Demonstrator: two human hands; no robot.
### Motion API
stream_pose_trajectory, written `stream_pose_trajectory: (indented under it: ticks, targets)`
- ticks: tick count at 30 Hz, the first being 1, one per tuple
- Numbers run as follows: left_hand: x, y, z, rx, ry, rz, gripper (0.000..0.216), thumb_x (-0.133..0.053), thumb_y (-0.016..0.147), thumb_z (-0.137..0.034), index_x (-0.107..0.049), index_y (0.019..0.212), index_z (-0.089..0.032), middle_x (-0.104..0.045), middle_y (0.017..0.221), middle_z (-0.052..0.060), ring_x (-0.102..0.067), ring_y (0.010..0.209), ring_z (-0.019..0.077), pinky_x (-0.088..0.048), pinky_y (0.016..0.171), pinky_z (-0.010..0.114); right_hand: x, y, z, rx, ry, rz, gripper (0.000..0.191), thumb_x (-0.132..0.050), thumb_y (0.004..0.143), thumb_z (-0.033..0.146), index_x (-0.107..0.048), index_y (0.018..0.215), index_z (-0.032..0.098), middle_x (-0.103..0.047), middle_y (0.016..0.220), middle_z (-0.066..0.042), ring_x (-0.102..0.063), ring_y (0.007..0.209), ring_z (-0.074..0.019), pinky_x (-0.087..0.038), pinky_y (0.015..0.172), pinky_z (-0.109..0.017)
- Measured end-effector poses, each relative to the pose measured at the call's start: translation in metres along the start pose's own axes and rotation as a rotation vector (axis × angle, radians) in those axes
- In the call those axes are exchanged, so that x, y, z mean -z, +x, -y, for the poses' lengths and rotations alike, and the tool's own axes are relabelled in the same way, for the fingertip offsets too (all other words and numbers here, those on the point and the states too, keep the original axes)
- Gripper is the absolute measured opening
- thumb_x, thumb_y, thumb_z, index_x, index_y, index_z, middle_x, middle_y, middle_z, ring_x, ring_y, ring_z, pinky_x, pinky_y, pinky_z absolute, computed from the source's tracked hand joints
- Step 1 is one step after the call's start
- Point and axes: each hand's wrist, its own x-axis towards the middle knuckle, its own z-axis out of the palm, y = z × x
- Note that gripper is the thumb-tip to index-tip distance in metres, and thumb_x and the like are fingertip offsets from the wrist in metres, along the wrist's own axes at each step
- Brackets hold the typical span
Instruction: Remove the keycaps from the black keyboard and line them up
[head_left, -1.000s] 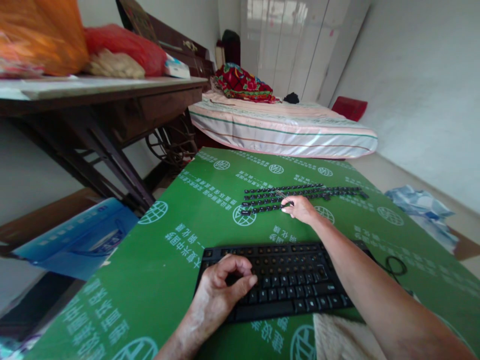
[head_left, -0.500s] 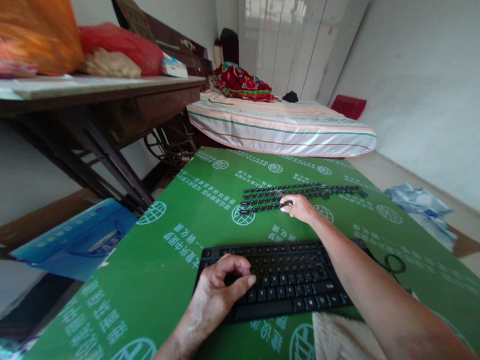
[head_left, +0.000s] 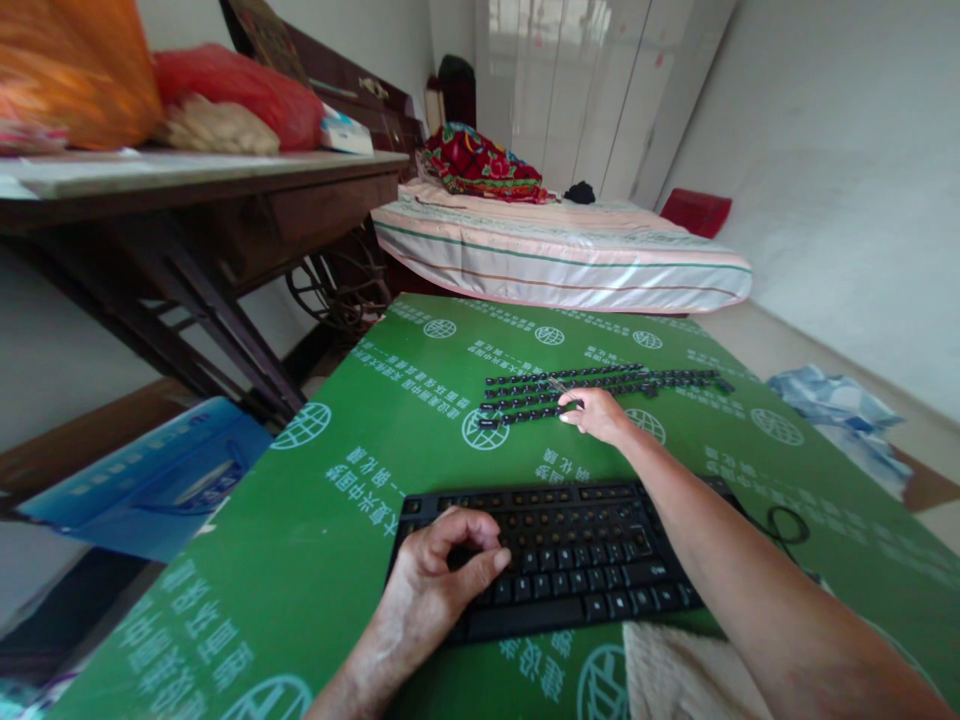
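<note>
A black keyboard (head_left: 577,560) lies on the green printed board (head_left: 360,480); its upper rows have bare sockets where keycaps are off. My left hand (head_left: 435,585) rests curled on the keyboard's left end, gripping its corner. Farther out, loose black keycaps (head_left: 525,400) lie in several neat rows on the board. My right hand (head_left: 600,415) reaches to those rows with fingers pinched on a keycap at the near row. A thin metal tool (head_left: 559,385) pokes up by the fingers.
A dark wooden table (head_left: 225,200) with orange and red bags stands at the left. A blue box (head_left: 150,480) lies below it. A mattress (head_left: 562,260) sits behind the board. A black cable (head_left: 787,525) and a pale cloth (head_left: 675,670) lie at the right.
Both hands hold almost the same places; the view has shifted slightly and the right hand has edged a little left along the keycap row.
</note>
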Motion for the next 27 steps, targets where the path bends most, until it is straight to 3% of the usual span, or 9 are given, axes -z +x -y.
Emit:
stream_pose_trajectory:
  ticks: [7, 9, 13, 18, 20, 23, 27]
  targets:
    - [-0.001, -0.001, 0.0, 0.016, -0.035, -0.006, 0.014, -0.066, 0.071, -0.028, -0.061, 0.074, -0.015, -0.06, 0.069, 0.0, -0.056, 0.066, 0.0135, -0.045, 0.064, 0.024, 0.003, -0.006, 0.003, 0.025, -0.015, -0.079, 0.022, -0.061, 0.075, 0.035, -0.068, 0.086, 0.017, -0.052, 0.042, 0.006, -0.047, 0.038, -0.0091, -0.034, 0.045, -0.019]
    - [-0.001, -0.001, -0.001, 0.018, -0.049, -0.009, 0.013, -0.065, 0.071, -0.028, -0.061, 0.074, -0.015, -0.059, 0.069, 0.0, -0.055, 0.066, 0.0131, -0.045, 0.063, 0.024, 0.008, -0.014, 0.008, 0.036, -0.015, -0.125, 0.033, -0.051, 0.081, 0.044, -0.068, 0.078, 0.016, -0.056, 0.047, 0.003, -0.05, 0.04, -0.0101, -0.037, 0.047, -0.021]
    - [-0.003, -0.002, -0.001, 0.034, -0.115, -0.044, 0.011, -0.066, 0.07, -0.025, -0.062, 0.074, -0.016, -0.059, 0.07, -0.001, -0.053, 0.066, 0.012, -0.043, 0.061, 0.022, 0.022, -0.042, 0.024, 0.066, -0.007, -0.23, 0.054, -0.033, 0.086, 0.056, -0.069, 0.078, 0.016, -0.067, 0.067, -0.005, -0.06, 0.058, -0.0145, -0.043, 0.058, -0.023]
    - [-0.007, -0.002, 0.0, 0.078, -0.238, -0.064, 0.01, -0.066, 0.069, -0.024, -0.061, 0.073, -0.015, -0.058, 0.066, -0.002, -0.051, 0.061, 0.0096, -0.04, 0.058, 0.019, 0.022, -0.095, 0.045, 0.121, -0.037, -0.429, 0.057, -0.033, 0.084, 0.06, -0.068, 0.069, 0.018, -0.063, 0.055, -0.004, -0.061, 0.055, -0.017, -0.043, 0.058, -0.026]
    - [-0.007, -0.001, 0.0, 0.079, -0.264, -0.066, 0.01, -0.066, 0.068, -0.023, -0.061, 0.072, -0.015, -0.058, 0.066, -0.003, -0.05, 0.061, 0.0091, -0.04, 0.057, 0.018, 0.015, -0.114, 0.052, 0.138, 0.093, -0.394, 0.052, -0.038, 0.083, 0.06, -0.065, 0.068, 0.018, -0.06, 0.051, -0.001, -0.057, 0.047, -0.0139, -0.043, 0.052, -0.024]
    - [-0.008, -0.001, -0.002, 0.078, -0.284, -0.065, 0.011, -0.066, 0.067, -0.024, -0.061, 0.072, -0.015, -0.058, 0.064, -0.003, -0.05, 0.059, 0.0088, -0.04, 0.056, 0.018, 0.003, -0.136, 0.06, 0.115, 0.353, -0.182, 0.045, -0.048, 0.08, 0.058, -0.061, 0.067, 0.016, -0.058, 0.049, 0.001, -0.05, 0.035, -0.0088, -0.039, 0.04, -0.02]
    - [-0.009, -0.001, -0.005, 0.075, -0.278, -0.062, 0.011, -0.066, 0.067, -0.024, -0.061, 0.072, -0.015, -0.058, 0.062, -0.003, -0.05, 0.056, 0.0088, -0.041, 0.055, 0.019, -0.011, -0.152, 0.072, 0.067, 0.518, 0.062, 0.039, -0.06, 0.073, 0.053, -0.061, 0.065, 0.015, -0.06, 0.052, 0.0, -0.053, 0.038, -0.0087, -0.043, 0.04, -0.019]
